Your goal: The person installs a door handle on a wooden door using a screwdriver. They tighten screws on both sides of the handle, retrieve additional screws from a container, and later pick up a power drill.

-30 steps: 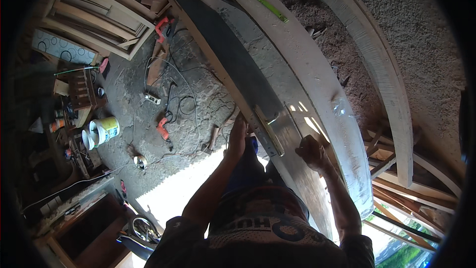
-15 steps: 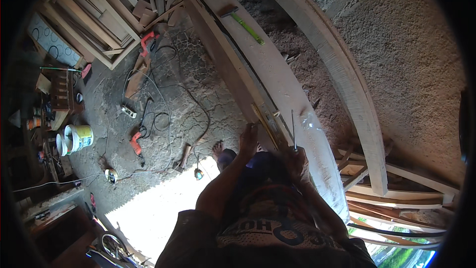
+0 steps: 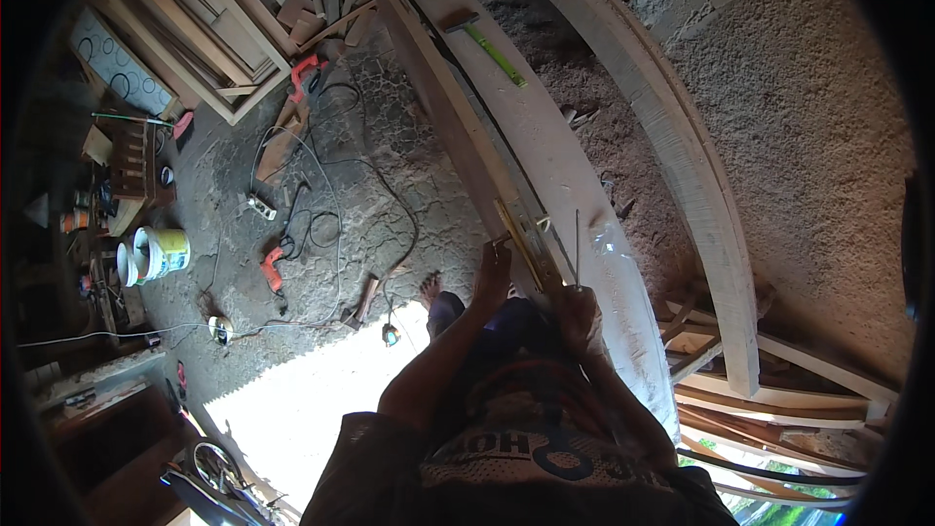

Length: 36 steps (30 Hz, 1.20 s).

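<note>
A long wooden panel (image 3: 454, 113) stands on its edge, its long axis running from just in front of the person's body away and to the left, the far end pointing to the upper left. One narrow brass-coloured plate (image 3: 525, 249) lies along its upper edge, in line with that axis, between the two hands.

The right hand (image 3: 577, 310) is closed around one screwdriver (image 3: 578, 248), whose thin shaft points away from the body; the fist sits just right of the plate's near end. The left hand (image 3: 494, 269) is against the panel's left side, fingers curled near the plate; whether they close on anything cannot be told.

Just right of the grip, one wide pale board (image 3: 550, 146) runs beside the panel, carrying one green-handled tool (image 3: 495, 54) well beyond the hands. Farther right stands one curved beam (image 3: 672, 117). Well left of the left hand, on the floor (image 3: 375, 234), lie two red power tools (image 3: 272, 269) and one power strip (image 3: 261, 206).
</note>
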### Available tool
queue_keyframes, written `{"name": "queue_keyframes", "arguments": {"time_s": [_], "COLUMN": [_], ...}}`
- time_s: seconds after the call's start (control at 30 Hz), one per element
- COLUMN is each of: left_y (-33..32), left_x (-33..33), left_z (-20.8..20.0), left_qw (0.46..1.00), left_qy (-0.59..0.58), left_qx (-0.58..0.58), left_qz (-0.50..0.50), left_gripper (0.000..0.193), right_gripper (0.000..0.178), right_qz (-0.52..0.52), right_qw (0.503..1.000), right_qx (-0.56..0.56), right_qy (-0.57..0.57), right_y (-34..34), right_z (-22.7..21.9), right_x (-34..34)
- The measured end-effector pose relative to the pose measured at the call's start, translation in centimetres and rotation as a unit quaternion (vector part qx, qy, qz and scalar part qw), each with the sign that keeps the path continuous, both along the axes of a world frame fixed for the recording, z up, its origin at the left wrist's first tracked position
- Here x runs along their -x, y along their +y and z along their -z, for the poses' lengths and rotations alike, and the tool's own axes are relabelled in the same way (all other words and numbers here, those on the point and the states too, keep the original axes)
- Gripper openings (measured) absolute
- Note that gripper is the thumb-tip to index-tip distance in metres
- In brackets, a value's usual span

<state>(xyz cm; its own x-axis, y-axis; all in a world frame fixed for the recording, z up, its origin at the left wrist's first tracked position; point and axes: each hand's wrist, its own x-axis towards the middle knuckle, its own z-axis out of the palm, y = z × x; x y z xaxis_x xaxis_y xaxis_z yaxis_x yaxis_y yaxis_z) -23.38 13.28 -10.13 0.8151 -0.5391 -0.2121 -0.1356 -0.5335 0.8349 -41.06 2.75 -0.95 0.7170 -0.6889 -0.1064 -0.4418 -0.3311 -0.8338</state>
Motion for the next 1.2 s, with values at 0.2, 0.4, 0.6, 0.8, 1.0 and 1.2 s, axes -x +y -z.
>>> {"name": "queue_keyframes", "arguments": {"time_s": [0.2,0.4,0.6,0.8,1.0,1.2], "left_y": [0.9,-0.2,0.2,5.2,24.3,43.4], "left_x": [-4.2,-1.8,-1.5,-3.0,1.0,12.1], "left_z": [-0.2,-1.5,0.1,1.5,9.5,12.4], "left_qw": [0.989,0.997,0.992,0.997,0.985,0.806], "left_qy": [-0.119,0.073,0.000,-0.003,0.108,0.232], "left_qx": [0.064,-0.006,0.115,0.002,-0.037,-0.221], "left_qz": [0.064,0.018,-0.052,0.076,-0.128,-0.499], "left_gripper": [0.025,0.028,0.039,0.051,0.047,0.043], "right_gripper": [0.018,0.016,0.025,0.042,0.050,0.056], "right_qz": [0.017,0.003,-0.053,-0.104,-0.192,-0.338], "right_qw": [0.999,0.992,0.985,0.934,0.934,0.887], "right_qx": [0.024,0.124,0.165,0.306,0.296,0.275], "right_qy": [-0.028,0.012,0.022,0.152,0.059,0.154], "right_y": [-0.1,-0.4,-1.4,-1.5,-1.7,-1.1], "right_z": [-0.6,-0.4,1.5,-1.3,4.3,9.3], "right_x": [-0.2,-0.6,-1.7,-3.0,-2.9,-5.3]}}
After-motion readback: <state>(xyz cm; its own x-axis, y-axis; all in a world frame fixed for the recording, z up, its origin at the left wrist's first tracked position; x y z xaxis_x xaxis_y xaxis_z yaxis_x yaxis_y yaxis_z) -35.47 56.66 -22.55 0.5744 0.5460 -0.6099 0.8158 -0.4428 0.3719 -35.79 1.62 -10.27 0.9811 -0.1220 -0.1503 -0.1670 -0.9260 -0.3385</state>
